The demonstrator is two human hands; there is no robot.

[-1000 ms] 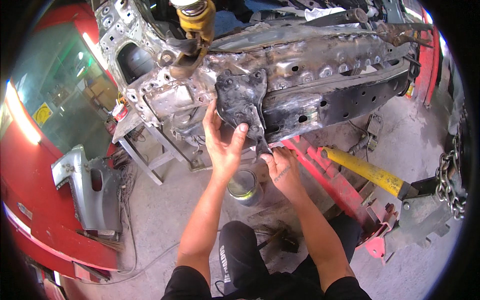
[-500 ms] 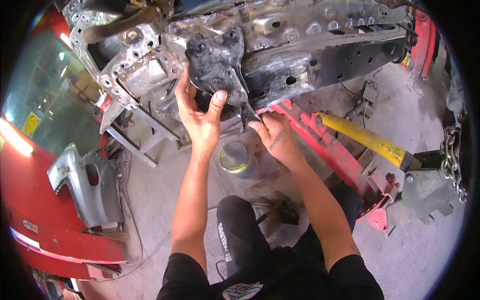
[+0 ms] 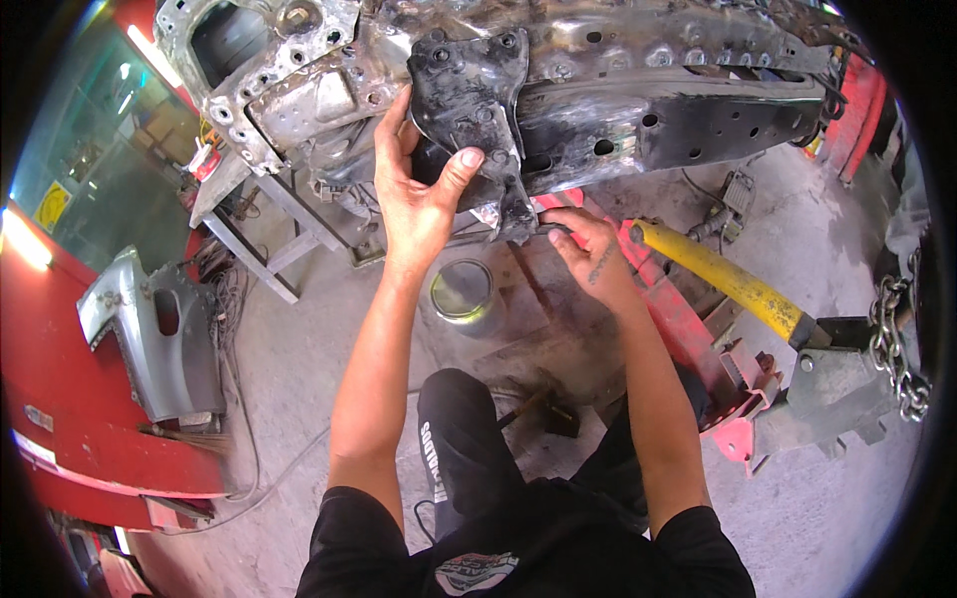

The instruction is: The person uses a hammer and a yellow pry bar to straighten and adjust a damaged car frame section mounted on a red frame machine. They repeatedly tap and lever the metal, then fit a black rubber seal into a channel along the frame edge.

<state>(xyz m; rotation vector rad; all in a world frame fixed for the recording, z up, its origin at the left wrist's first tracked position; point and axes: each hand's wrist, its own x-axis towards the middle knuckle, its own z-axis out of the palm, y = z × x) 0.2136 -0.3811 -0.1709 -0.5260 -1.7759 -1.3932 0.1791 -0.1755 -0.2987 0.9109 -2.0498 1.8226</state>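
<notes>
A black metal bracket (image 3: 461,95) with bolt-like bumps lies against a long car frame rail (image 3: 688,120), part bare metal and part black. My left hand (image 3: 424,204) grips the bracket's left edge, fingers behind it and thumb toward its front. The narrow lower end of the bracket points down toward me. There, my right hand (image 3: 595,249) has its fingers and thumb closed at the tip, with a thin dark edge between them. The fingertips behind the bracket are hidden.
Below the bracket stands a round can (image 3: 464,291) on the floor. A yellow cylinder (image 3: 723,284) and a red beam (image 3: 678,324) run along the right, near a hanging chain (image 3: 887,349). To the left are a metal stand (image 3: 264,239) and a silver fender (image 3: 164,329).
The view has shifted, so the bracket and rail appear higher and further right. My right hand sits slightly further right at the bracket's lower tip; my left hand keeps its grip.
</notes>
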